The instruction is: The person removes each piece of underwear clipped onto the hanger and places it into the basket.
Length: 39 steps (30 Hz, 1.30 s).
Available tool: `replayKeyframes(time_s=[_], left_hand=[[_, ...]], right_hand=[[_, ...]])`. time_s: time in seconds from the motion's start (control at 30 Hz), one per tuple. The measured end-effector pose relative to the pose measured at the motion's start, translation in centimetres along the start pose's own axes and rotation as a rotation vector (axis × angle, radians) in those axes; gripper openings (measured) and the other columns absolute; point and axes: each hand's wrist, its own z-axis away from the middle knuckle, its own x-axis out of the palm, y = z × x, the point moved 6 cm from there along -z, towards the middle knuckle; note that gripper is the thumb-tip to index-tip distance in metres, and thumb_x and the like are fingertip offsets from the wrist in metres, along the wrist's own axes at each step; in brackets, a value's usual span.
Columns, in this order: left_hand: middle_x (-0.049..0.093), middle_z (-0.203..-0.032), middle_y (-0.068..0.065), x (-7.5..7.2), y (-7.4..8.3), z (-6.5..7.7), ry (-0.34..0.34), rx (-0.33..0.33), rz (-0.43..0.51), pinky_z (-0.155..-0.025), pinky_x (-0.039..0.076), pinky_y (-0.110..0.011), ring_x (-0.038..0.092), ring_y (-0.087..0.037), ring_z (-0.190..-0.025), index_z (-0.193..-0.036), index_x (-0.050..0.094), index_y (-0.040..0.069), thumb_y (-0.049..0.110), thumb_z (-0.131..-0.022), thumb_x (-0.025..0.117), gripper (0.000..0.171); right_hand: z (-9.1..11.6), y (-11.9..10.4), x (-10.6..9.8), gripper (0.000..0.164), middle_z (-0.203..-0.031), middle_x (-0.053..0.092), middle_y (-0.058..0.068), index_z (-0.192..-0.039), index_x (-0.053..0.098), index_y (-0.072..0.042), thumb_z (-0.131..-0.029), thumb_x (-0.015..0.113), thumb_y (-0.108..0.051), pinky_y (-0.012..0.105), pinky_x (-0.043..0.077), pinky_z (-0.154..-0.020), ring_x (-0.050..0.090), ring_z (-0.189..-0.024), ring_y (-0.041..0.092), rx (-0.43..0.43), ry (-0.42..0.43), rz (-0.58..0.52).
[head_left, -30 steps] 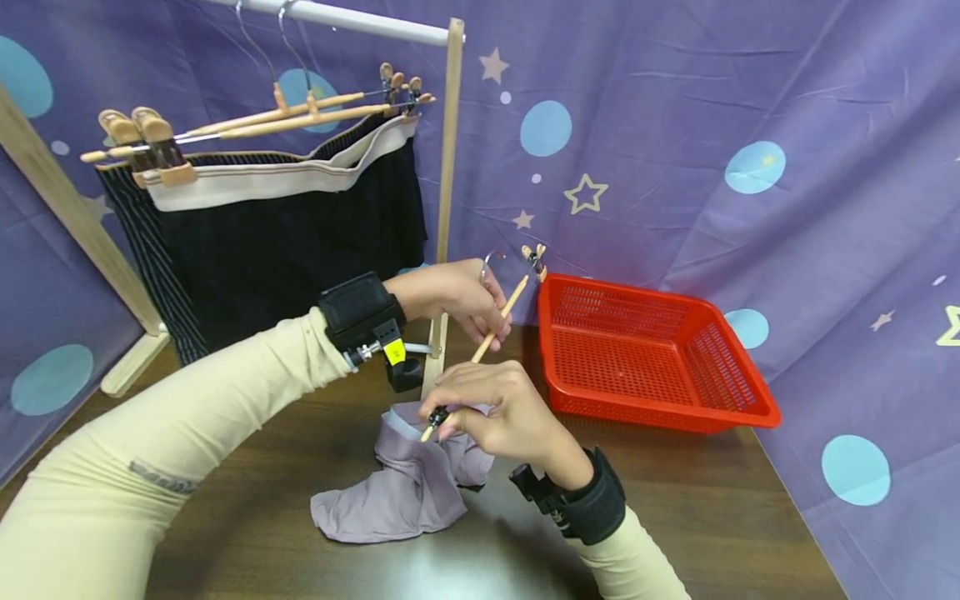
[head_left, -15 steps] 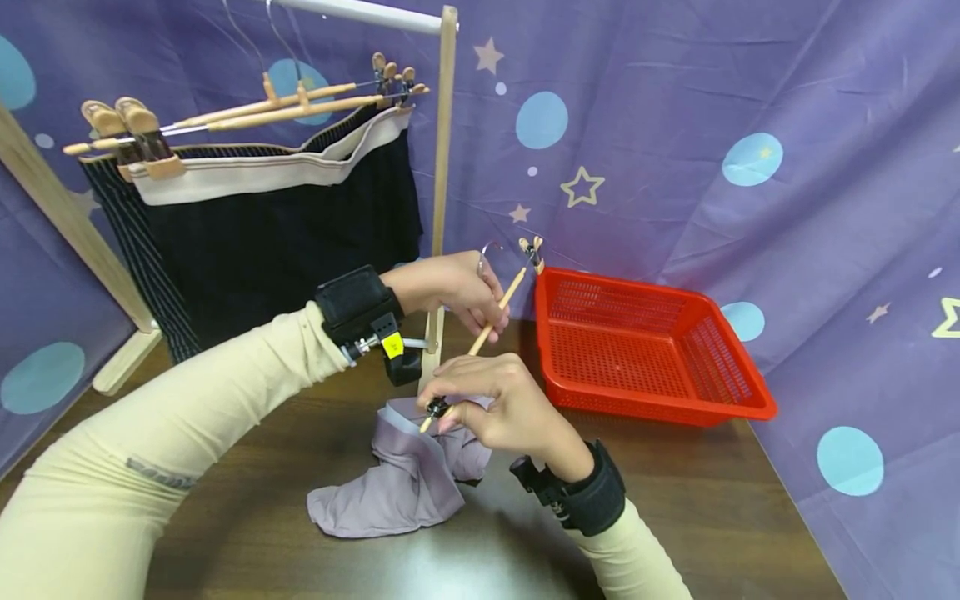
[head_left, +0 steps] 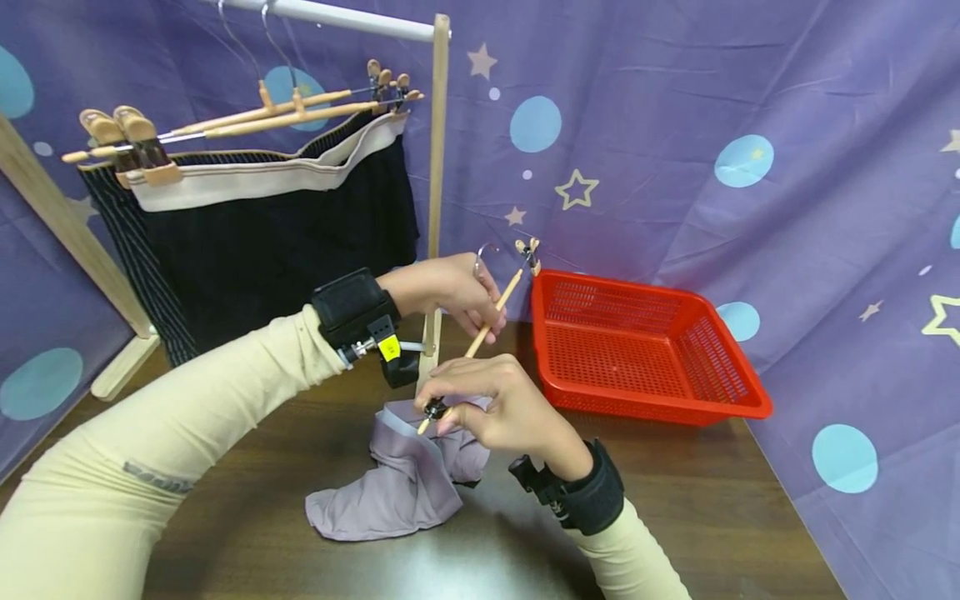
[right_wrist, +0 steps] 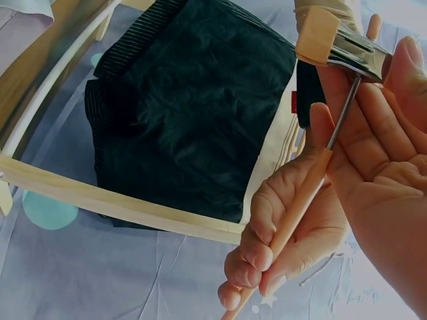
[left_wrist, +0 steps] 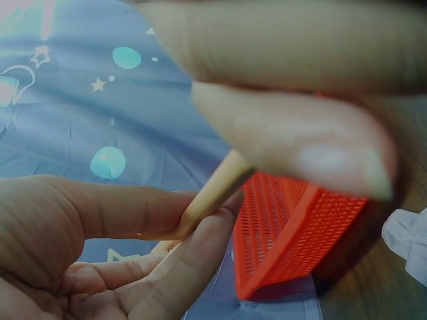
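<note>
A wooden clip hanger (head_left: 512, 287) is held aslant over the table by both hands. My left hand (head_left: 461, 292) grips its bar by the middle, next to the metal hook; the left wrist view shows thumb and fingers round the bar. At the near end, my right hand (head_left: 504, 408) pinches the clip (head_left: 434, 408) between thumb and fingers. That clip (right_wrist: 317, 37) appears large in the right wrist view. The hanger's far clip (head_left: 529, 252) stands by the basket's corner. Below the hands, a mauve garment (head_left: 408, 492) lies crumpled on the table, its waistband partly hidden by the right hand.
A red plastic basket (head_left: 652, 408) stands at the right on the wooden table (head_left: 675, 500). On the left, a rack with a white rail (head_left: 352, 18) bears two clip hangers with dark garments (head_left: 300, 225). A purple patterned curtain (head_left: 637, 125) closes the back.
Both hands keep their hold on the hanger and barely move. The near clip has turned slightly in my right fingers since the earliest frame. The head view shifts a little.
</note>
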Motion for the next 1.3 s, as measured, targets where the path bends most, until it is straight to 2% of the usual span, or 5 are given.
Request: replayKeyframes(time_s=[0.57,0.77,1.03,1.17,1.3], left_hand=[[0.074,-0.075,-0.007,-0.8,-1.6,0.2,0.024,0.026,0.018,-0.078,0.063,-0.032,0.074,-0.016,-0.071,-0.088,0.067,-0.002,0.001,-0.091,0.072,0.007],[0.073,-0.074,-0.005,-1.0,-2.1,0.4,0.03,0.048,0.06,-0.074,0.063,-0.029,0.074,-0.014,-0.071,-0.089,0.07,-0.003,0.002,-0.091,0.072,0.006],[0.075,-0.074,-0.002,-1.3,-3.3,0.6,0.025,0.102,0.132,-0.079,0.063,-0.033,0.073,-0.012,-0.071,-0.101,0.07,-0.008,0.001,-0.093,0.068,0.012],[0.074,-0.075,-0.003,-1.0,-3.8,0.9,0.02,0.133,0.2,-0.075,0.064,-0.031,0.073,-0.012,-0.07,-0.104,0.068,-0.012,-0.003,-0.093,0.065,0.015],[0.075,-0.078,-0.005,-0.9,-4.3,1.3,0.042,0.147,0.245,-0.076,0.064,-0.032,0.074,-0.013,-0.071,-0.106,0.066,-0.013,-0.005,-0.092,0.066,0.016]], right_hand=[[0.4,-0.6,-0.1,0.027,-0.106,0.077,0.007,-0.115,0.073,-0.002,-0.088,0.075,-0.002,0.038,0.05,-0.11,0.068,-0.119,0.022,0.126,-0.152,0.107],[0.6,-1.1,-0.6,0.034,-0.113,0.077,0.005,-0.122,0.072,-0.003,-0.088,0.078,-0.005,0.037,0.05,-0.11,0.07,-0.114,0.016,0.144,-0.15,0.142],[1.0,-2.8,-3.6,0.036,-0.117,0.075,0.014,-0.119,0.072,0.002,-0.084,0.078,0.004,0.033,0.058,-0.096,0.071,-0.11,0.019,0.096,0.077,0.156],[1.8,-2.6,-5.8,0.034,-0.117,0.076,0.01,-0.12,0.073,-0.003,-0.087,0.075,0.004,0.03,0.054,-0.102,0.07,-0.113,0.017,0.201,0.233,0.217],[2.7,-1.0,-6.5,0.029,-0.116,0.076,0.004,-0.119,0.075,-0.008,-0.092,0.074,-0.003,0.028,0.054,-0.101,0.071,-0.11,0.014,0.345,0.269,0.287]])
